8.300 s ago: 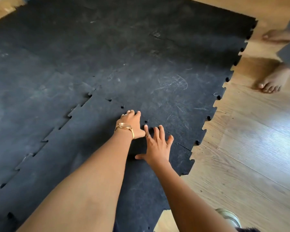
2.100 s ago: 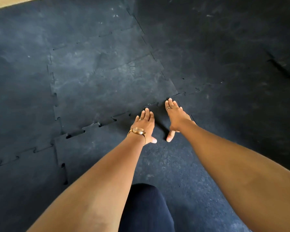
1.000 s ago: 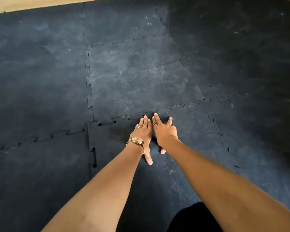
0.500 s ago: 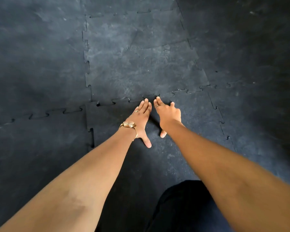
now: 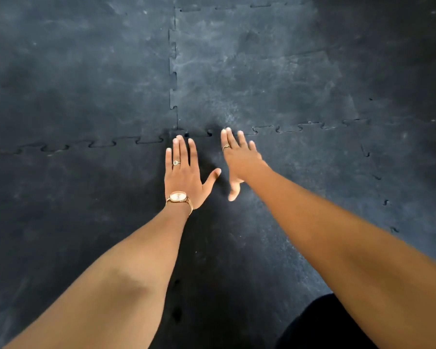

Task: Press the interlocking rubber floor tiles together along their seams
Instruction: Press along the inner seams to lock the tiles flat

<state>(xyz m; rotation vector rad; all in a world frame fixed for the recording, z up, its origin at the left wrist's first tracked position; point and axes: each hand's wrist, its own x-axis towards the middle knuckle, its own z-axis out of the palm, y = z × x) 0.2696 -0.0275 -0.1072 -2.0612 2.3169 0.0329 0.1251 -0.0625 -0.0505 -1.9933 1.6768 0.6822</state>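
Left hand [image 5: 184,172] & right hand [image 5: 238,162] flat, fingers spread, gripping nothing, on rubber tiles [image 5: 262,71] nr seam [image 5: 199,133].

Item 1: wristwatch [image 5: 178,197], gold-tone w/ round pale dial, mesh-type band, approx. centre of frame, slightly toward 9 o'clock.
Item 2: ring [image 5: 176,162] w/ small pale stone, just at 12 o'clock of the watch.
Item 3: thin ring [image 5: 226,147], at 1 o'clock of item 2, near it.
Item 4: dark garment [image 5: 320,326], black fabric, frame edge at 5 o'clock; detail n/a.
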